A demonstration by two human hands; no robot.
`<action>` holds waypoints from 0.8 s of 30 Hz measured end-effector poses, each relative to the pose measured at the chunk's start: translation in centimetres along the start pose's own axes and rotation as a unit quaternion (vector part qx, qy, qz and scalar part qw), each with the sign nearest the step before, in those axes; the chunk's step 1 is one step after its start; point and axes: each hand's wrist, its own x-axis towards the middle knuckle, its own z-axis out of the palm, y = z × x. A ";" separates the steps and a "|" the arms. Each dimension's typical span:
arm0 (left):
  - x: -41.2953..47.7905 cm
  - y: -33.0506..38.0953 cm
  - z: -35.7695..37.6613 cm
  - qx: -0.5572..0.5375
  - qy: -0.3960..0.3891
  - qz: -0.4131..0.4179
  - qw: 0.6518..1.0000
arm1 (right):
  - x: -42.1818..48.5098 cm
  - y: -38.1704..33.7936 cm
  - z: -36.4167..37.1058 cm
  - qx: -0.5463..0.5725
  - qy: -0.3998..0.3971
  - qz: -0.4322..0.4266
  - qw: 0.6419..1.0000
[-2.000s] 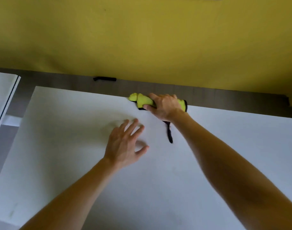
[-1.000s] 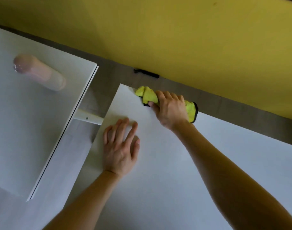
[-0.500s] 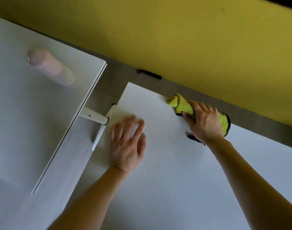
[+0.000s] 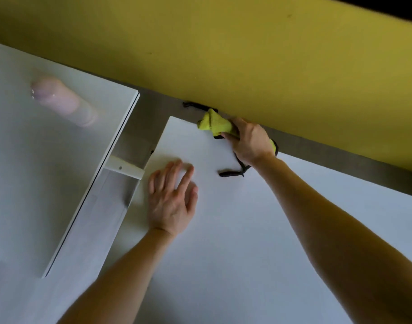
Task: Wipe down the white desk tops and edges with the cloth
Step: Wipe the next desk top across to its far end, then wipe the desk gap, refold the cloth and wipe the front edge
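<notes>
A white desk (image 4: 247, 242) stands near a yellow wall (image 4: 247, 54); a neighbouring desk (image 4: 36, 171) holds a blurred pink thing, perhaps a bottle (image 4: 64, 101). The right hand (image 4: 250, 141) grips the cloth (image 4: 214, 123) at the far edge, lengthwise along it, tip pointing left. The left hand (image 4: 173, 202) rests flat, fingers straight.

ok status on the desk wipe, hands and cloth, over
Right hand grips yellow-green cloth at far edge of white desk top. Left hand flat on it. Pink bottle on neighbouring desk, clear of the wipe.
</notes>
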 end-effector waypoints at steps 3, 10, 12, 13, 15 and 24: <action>0.0 -0.2 0.0 0.005 -0.009 -0.003 1.000 | -5.5 1.6 -4.1 0.057 0.044 0.041 0.997; 1.3 0.4 -1.8 0.060 -0.148 -0.002 0.987 | -14.8 -1.3 -11.0 0.214 0.023 0.102 0.971; 3.0 0.9 -4.1 -0.004 -0.214 -0.023 0.977 | -16.7 -2.0 -12.1 0.249 -0.012 0.089 0.964; 3.8 1.4 -6.0 -0.098 -0.248 -0.055 0.962 | -17.5 -2.4 -12.5 0.259 -0.029 0.085 0.962; 4.5 3.2 -10.9 -0.385 -0.291 -0.151 0.863 | -18.9 -3.2 -13.3 0.287 -0.058 0.077 0.953; 0.2 9.7 -19.4 -0.484 -0.210 -0.008 0.849 | -26.6 -3.5 -15.6 0.378 -0.041 0.123 0.917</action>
